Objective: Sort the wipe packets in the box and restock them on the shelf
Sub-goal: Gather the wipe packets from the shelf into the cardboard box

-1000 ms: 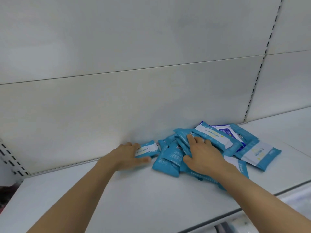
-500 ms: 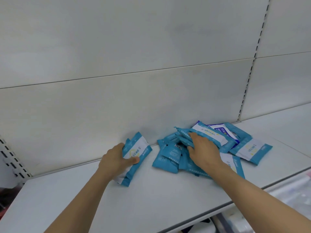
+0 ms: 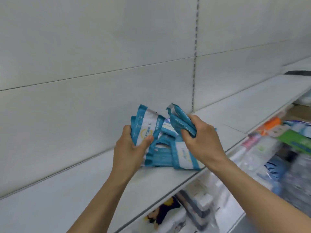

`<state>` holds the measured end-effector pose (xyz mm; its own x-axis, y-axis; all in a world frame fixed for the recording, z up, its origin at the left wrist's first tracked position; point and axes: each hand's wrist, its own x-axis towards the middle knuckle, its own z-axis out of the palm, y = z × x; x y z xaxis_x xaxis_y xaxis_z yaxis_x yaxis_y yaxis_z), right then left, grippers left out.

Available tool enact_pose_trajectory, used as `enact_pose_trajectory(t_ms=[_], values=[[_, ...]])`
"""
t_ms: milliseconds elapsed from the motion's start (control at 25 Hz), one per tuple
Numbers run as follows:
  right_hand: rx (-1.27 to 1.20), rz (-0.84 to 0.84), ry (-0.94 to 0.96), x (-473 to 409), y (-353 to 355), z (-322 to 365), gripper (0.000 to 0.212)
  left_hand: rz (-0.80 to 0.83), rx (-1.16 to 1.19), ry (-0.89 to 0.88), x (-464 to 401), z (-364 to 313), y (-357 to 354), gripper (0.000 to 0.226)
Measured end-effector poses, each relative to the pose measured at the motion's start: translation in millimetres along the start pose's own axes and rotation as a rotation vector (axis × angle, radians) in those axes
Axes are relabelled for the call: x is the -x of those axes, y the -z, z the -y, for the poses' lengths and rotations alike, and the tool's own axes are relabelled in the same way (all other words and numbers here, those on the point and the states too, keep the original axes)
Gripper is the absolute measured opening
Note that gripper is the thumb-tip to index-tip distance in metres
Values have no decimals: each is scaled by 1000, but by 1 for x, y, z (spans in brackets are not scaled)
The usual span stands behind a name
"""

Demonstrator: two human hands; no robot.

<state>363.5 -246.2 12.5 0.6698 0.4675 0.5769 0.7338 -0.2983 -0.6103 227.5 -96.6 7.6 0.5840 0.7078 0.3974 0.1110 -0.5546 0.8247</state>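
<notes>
The left hand [image 3: 130,148] grips a small stack of teal-and-white wipe packets [image 3: 146,127], thumb across the front, tilted up off the white shelf [image 3: 70,190]. The right hand [image 3: 201,140] holds another few packets [image 3: 180,121] edge-on, fingers curled round them. Between and under both hands lies a loose pile of packets [image 3: 182,156] — near the shelf's front edge. Lower right, blurred goods [image 3: 276,158] sit on a shelf below — too smeared to identify.

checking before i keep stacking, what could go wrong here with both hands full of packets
The loose packets on the shelf lie close to its front edge; a nudge from either wrist could push them off. The right hand grips its packets by one end only, so one might slip. The left hand holds several packets fanned and uneven.
</notes>
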Motion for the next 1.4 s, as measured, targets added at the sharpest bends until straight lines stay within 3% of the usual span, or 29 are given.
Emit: enact_pose_trajectory(t_ms=[200,440,800,960,1160,1400], values=[[67,-115,-124,19,84,-71,34,172,56,-52,17,-52,-107,26],[201,-254,-273,71,239,-183,32,325,170,-103,78,-140,-272,26],[346,-305,-438,124,456,-339,38,551,346,-159,171,-266,-504,29],[336,-348,-488,120,514,-411,42,585,338,-164,172,-300,-586,39],[291,-386,-496,90,562,-517,40,610,302,-142,150,-331,-704,33],[269,-256,-530,18,620,-661,37,602,261,-67,103,-369,-862,27]])
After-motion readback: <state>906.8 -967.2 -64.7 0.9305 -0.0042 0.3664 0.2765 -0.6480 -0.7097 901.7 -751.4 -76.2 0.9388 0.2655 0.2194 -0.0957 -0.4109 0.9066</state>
